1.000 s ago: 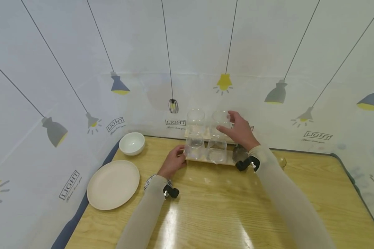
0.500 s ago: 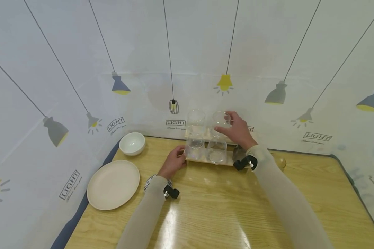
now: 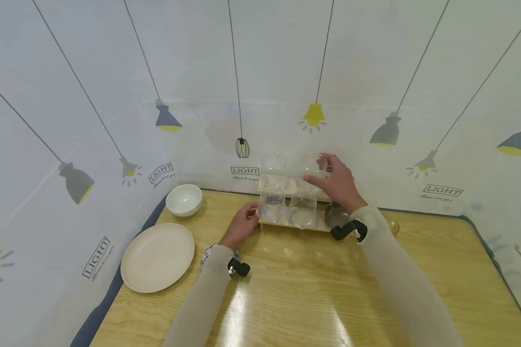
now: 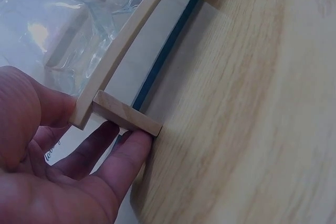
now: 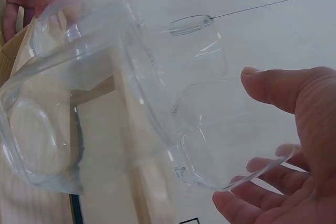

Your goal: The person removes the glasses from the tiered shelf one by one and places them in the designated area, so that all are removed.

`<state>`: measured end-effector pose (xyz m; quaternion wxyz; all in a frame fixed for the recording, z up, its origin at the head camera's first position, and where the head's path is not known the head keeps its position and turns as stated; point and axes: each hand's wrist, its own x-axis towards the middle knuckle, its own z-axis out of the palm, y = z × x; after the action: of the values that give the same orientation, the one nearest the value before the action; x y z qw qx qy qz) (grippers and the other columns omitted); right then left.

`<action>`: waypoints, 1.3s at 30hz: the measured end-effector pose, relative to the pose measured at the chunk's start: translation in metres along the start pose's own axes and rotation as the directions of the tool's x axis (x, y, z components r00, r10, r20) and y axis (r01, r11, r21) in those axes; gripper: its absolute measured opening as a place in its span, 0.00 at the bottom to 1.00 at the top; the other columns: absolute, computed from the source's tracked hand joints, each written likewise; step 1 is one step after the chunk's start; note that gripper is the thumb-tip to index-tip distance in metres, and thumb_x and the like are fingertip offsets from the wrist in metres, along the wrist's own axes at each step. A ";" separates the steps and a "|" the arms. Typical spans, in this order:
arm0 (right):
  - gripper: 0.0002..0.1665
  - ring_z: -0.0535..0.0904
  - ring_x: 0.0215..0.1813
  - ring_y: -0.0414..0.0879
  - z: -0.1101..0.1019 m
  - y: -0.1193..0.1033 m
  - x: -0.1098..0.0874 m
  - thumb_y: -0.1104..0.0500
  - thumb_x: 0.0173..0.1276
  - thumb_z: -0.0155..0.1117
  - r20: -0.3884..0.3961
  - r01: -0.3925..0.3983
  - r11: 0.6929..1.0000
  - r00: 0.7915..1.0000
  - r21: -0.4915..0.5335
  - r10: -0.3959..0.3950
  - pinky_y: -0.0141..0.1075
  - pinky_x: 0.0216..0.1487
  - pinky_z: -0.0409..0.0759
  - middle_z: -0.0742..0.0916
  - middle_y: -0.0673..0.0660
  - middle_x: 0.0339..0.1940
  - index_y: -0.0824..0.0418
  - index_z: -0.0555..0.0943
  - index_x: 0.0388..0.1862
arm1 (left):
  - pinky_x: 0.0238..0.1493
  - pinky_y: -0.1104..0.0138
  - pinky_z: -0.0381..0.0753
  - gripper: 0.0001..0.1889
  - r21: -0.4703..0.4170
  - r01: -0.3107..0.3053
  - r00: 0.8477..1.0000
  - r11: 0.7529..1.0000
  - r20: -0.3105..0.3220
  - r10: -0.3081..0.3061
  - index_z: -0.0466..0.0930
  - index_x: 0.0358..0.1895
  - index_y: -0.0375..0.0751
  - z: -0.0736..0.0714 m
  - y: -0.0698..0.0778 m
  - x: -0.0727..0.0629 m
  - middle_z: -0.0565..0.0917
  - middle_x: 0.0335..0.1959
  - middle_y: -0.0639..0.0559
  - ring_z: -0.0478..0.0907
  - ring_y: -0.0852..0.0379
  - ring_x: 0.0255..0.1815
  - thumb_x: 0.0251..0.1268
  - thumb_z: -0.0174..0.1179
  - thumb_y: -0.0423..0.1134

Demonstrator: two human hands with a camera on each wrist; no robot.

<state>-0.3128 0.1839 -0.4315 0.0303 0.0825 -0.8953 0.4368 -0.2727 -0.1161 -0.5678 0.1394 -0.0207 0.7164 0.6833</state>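
Note:
A two-tier wooden rack (image 3: 322,221) stands by the back wall with clear glasses on both tiers. My left hand (image 3: 241,222) grips the rack's left end; in the left wrist view the thumb lies on the front rail and the fingers reach under the end piece (image 4: 126,113). My right hand (image 3: 336,183) holds a clear glass (image 3: 313,167) on the right of the upper tier, thumb on one side and fingers round the other. Another clear glass (image 3: 273,168) stands left of it. Two clear glasses, a left one (image 3: 272,205) and a right one (image 3: 303,212), occupy the lower tier.
A dark glass (image 3: 335,215) sits at the rack's lower right, partly behind my right wrist. An amber glass-like item (image 3: 394,226) shows beyond my right sleeve. On the left are a white bowl (image 3: 184,200), a pale plate (image 3: 158,258) and a checked item (image 3: 206,253) beside my left wrist.
My right hand and the upper glass in it shifted slightly left, then a little to the right. The left hand stays on the rack's end.

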 end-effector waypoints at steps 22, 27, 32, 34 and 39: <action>0.49 0.74 0.73 0.44 -0.068 0.003 -0.088 0.41 0.68 0.77 -0.207 0.028 0.992 0.978 0.126 -0.001 0.33 0.64 0.80 0.79 0.54 0.75 0.41 0.64 0.84 | 0.59 0.55 0.87 0.20 0.024 0.001 1.000 1.000 -0.027 0.000 0.75 0.73 0.46 0.001 0.001 -0.001 0.77 0.71 0.36 0.79 0.45 0.66 0.83 0.54 0.35; 0.46 0.75 0.67 0.34 -0.077 0.021 -0.111 0.52 0.68 0.78 -0.298 0.080 0.986 0.954 0.144 -0.034 0.17 0.53 0.77 0.81 0.52 0.70 0.45 0.68 0.82 | 0.59 0.55 0.87 0.20 0.028 0.016 1.000 0.999 -0.024 -0.015 0.75 0.73 0.47 0.002 -0.001 -0.001 0.76 0.72 0.37 0.78 0.46 0.66 0.83 0.55 0.36; 0.45 0.76 0.65 0.33 -0.090 0.040 -0.130 0.60 0.68 0.78 -0.358 0.116 0.985 0.932 0.127 -0.064 0.15 0.51 0.77 0.82 0.44 0.65 0.49 0.70 0.81 | 0.60 0.55 0.87 0.20 0.016 0.020 1.000 1.000 -0.023 -0.019 0.75 0.73 0.48 0.001 -0.002 -0.001 0.76 0.72 0.37 0.78 0.45 0.67 0.83 0.54 0.35; 0.45 0.77 0.63 0.32 -0.096 0.048 -0.136 0.61 0.68 0.78 -0.373 0.107 0.987 0.926 0.118 -0.056 0.15 0.49 0.77 0.82 0.40 0.64 0.50 0.70 0.81 | 0.62 0.54 0.86 0.20 0.013 0.017 1.000 1.000 -0.023 -0.016 0.75 0.73 0.48 0.002 -0.001 0.000 0.76 0.72 0.37 0.78 0.44 0.68 0.84 0.54 0.35; 0.45 0.78 0.57 0.25 -0.107 0.073 -0.149 0.59 0.68 0.78 -0.394 0.035 0.997 0.919 0.071 -0.004 0.14 0.48 0.76 0.81 0.31 0.61 0.50 0.70 0.81 | 0.62 0.54 0.86 0.20 0.017 0.012 0.999 1.000 -0.035 -0.011 0.75 0.72 0.48 0.004 -0.001 0.000 0.77 0.71 0.38 0.78 0.44 0.68 0.83 0.55 0.35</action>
<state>-0.1807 0.3301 -0.4407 0.2108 0.0032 -0.8526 0.4781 -0.2721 -0.1118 -0.5689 0.1312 -0.0355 0.7245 0.6757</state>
